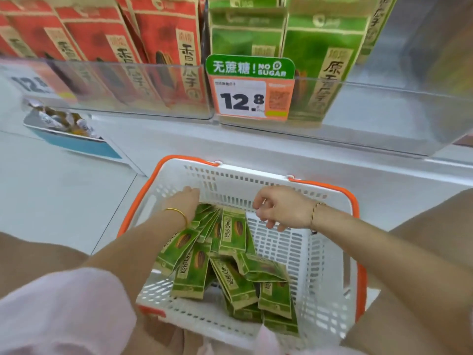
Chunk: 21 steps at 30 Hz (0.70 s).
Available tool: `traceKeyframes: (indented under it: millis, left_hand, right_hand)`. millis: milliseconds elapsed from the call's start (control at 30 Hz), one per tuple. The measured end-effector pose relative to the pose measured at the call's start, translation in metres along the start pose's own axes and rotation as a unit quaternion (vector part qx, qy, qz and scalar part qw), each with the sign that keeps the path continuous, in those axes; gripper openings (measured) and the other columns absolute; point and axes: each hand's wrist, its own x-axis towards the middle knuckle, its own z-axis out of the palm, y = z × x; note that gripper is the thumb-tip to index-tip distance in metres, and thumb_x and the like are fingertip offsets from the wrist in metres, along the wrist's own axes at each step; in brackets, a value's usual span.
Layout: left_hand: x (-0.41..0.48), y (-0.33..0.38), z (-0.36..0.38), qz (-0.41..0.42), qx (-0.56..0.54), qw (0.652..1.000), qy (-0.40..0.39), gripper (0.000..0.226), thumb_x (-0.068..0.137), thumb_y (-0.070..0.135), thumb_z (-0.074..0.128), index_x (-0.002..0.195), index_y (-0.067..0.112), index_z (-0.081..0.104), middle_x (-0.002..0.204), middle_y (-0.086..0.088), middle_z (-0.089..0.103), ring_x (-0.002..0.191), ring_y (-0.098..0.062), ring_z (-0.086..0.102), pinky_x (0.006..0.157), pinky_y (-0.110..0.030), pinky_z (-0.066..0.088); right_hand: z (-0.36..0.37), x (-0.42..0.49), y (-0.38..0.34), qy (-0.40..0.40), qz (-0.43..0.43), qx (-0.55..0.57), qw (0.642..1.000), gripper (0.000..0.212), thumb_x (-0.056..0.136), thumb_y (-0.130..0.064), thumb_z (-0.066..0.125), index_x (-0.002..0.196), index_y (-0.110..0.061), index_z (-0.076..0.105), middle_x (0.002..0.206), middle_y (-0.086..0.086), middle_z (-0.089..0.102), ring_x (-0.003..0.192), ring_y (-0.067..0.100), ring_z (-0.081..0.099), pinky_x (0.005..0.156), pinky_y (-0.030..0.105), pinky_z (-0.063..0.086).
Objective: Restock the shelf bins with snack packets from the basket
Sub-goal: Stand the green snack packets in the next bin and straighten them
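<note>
Snack packets (231,234) fanned at left of basket (256,179), left fingers (190,190) clamping them, right fingers (270,222) apart

The snack packets (230,257) lie in the basket (330,252). The shelf bins (371,114) stand behind the basket, and a tray (76,146) sits behind it, to the left.

A white perforated plastic basket with an orange rim (256,176) sits on the pale grey floor (51,201) before you. On the grey shelf (281,146) above, clear plastic bins (128,98) hold upright red packets (163,44) and green packets (325,62).
</note>
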Motion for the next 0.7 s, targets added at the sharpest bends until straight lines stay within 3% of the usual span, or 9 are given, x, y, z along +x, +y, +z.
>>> traceKeyframes:
  millis: [233,300,400,533,633,700]
  left_hand:
    - [0.014,-0.011,0.025,-0.053,-0.02,0.998,-0.021,0.034,0.091,-0.002,0.042,0.123,0.01,0.048,0.125,-0.009,0.048,0.106,-0.032,0.057,0.085,-0.039,0.046]
    - [0.019,-0.013,0.023,-0.066,-0.035,0.997,-0.007,0.028,0.091,-0.002,0.041,0.116,0.009,0.05,0.118,-0.01,0.052,0.102,-0.031,0.058,0.084,-0.038,0.046]
    - [0.021,-0.014,0.016,-0.056,-0.031,0.998,0.02,0.024,0.088,-0.007,0.041,0.104,0.009,0.05,0.105,-0.011,0.054,0.091,-0.03,0.057,0.082,-0.039,0.048]
    - [0.019,-0.003,-0.017,-0.042,-0.049,0.996,0.057,0.016,0.089,0.001,0.044,0.092,0.016,0.04,0.085,-0.005,0.05,0.079,-0.025,0.052,0.078,-0.04,0.05]
    - [0.015,0.01,-0.052,-0.01,-0.153,0.987,0.058,0.014,0.091,0.01,0.042,0.078,0.013,0.046,0.073,-0.008,0.051,0.069,-0.027,0.052,0.068,-0.035,0.043]
    - [0.009,0.02,-0.074,0.04,-0.216,0.976,0.01,0.016,0.091,0.003,0.043,0.077,0.012,0.045,0.068,-0.007,0.056,0.064,-0.027,0.058,0.067,-0.037,0.05]
  right_hand:
    - [0.003,0.014,0.009,-0.005,0.003,0.004,1.0,0.018,0.096,-0.019,0.05,0.112,-0.012,0.055,0.098,0.004,0.063,0.083,0.018,0.067,0.071,0.032,0.057]
    - [0.004,0.016,0.009,-0.005,0.0,-0.014,1.0,0.019,0.096,-0.02,0.05,0.112,-0.012,0.055,0.097,0.0,0.058,0.083,0.017,0.066,0.069,0.027,0.053]
    - [0.004,0.018,0.009,-0.005,0.005,-0.014,1.0,0.021,0.096,-0.02,0.05,0.114,-0.011,0.055,0.099,0.003,0.061,0.086,0.018,0.067,0.074,0.032,0.055]
    - [0.002,0.015,0.011,0.01,0.013,-0.007,1.0,0.021,0.096,-0.02,0.049,0.114,-0.01,0.055,0.102,0.005,0.063,0.089,0.02,0.067,0.076,0.031,0.053]
    - [0.002,0.013,0.014,0.018,0.025,-0.029,0.999,0.03,0.095,-0.025,0.052,0.121,-0.01,0.052,0.115,0.008,0.06,0.102,0.022,0.06,0.08,0.026,0.046]
    - [0.002,0.01,0.014,0.026,0.031,-0.034,0.999,0.041,0.094,-0.028,0.055,0.13,-0.01,0.046,0.127,0.008,0.054,0.112,0.022,0.055,0.087,0.027,0.044]
